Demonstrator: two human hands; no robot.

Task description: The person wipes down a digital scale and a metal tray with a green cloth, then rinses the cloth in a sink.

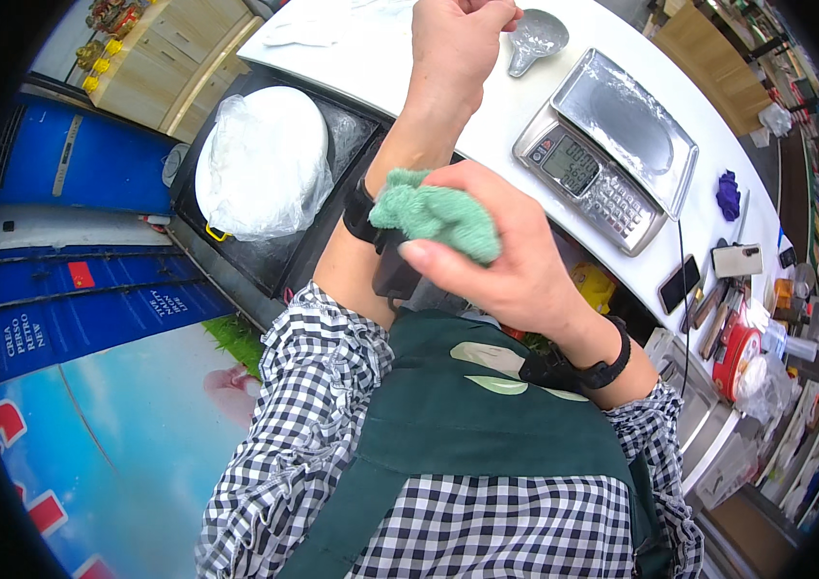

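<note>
My right hand [518,253] grips a green fluffy cloth [446,217] and presses it near the black wristband [359,211] on my left forearm. A dark box-shaped device on that wrist lies partly under the cloth. My left hand [456,43] reaches over the white table [482,134], its fingers curled together and partly cut off by the top edge; nothing shows in them. Beside its fingertips lies a grey metal scoop [541,36] with white powder on it. Right of both hands stands a digital scale [590,174], its metal pan [626,130] dusted with white powder.
At left, a round white thing under clear plastic film [265,163] sits on a black surface. Toward the right of the table are a purple crumpled item [728,195], two phones [679,284], knives and a red round tin [735,362]. A dark cable hangs beside the scale.
</note>
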